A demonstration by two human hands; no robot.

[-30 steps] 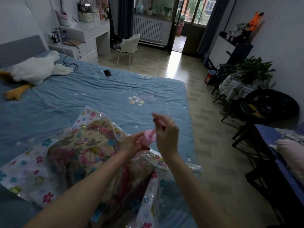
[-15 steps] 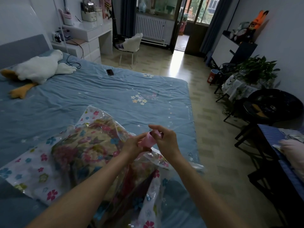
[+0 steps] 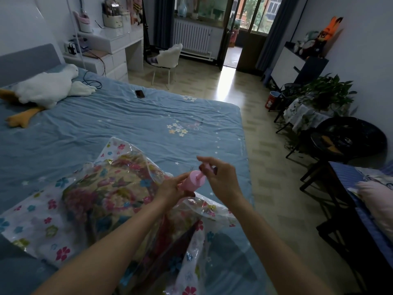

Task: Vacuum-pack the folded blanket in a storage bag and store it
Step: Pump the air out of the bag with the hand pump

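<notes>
A clear storage bag printed with small flowers lies on the blue bed. Inside it is the folded floral blanket. A pink hand pump stands on the bag near its right side. My left hand grips the pump's barrel. My right hand holds the pump's handle, which is pulled a short way out of the barrel. The pump's base and the bag's valve are hidden behind my left hand.
A white plush goose lies at the bed's head, a black phone near the far edge. To the right are tiled floor, a black round chair, a plant table and a dark bench.
The pump handle went down into the barrel half a second ago and is now pulled out again. My right hand has risen with it; my left hand keeps its hold.
</notes>
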